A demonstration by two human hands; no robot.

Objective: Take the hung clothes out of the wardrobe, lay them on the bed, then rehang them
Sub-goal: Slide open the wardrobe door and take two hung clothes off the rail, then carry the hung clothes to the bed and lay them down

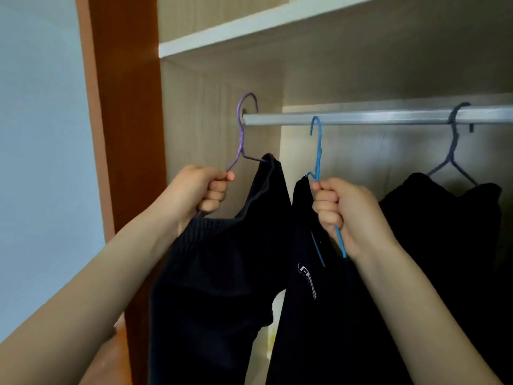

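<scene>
"Below the rail point(388, 116), at its left end, what does the left hand point(200, 190) hold?"

"Its fingers are curled tight round the shoulder wire of the purple hanger point(241, 134); a black garment point(222, 259) hangs from that hanger, beneath the rail; the purple hook stands up at the rail's left tip, and whether it rests on the rail I cannot tell."

"And the right hand point(347, 212)?"

"Clenched on the blue hanger point(319, 151), just right of the purple one and below the rail; its hook reaches the rail's front edge; a black top point(319, 315) with white lettering hangs on it."

"Anything further right along the rail?"

"A dark grey hanger point(454, 145) hooked over the rail, carrying a third black garment point(444, 218); a white-edged shelf point(249, 26) lies above the rail."
</scene>
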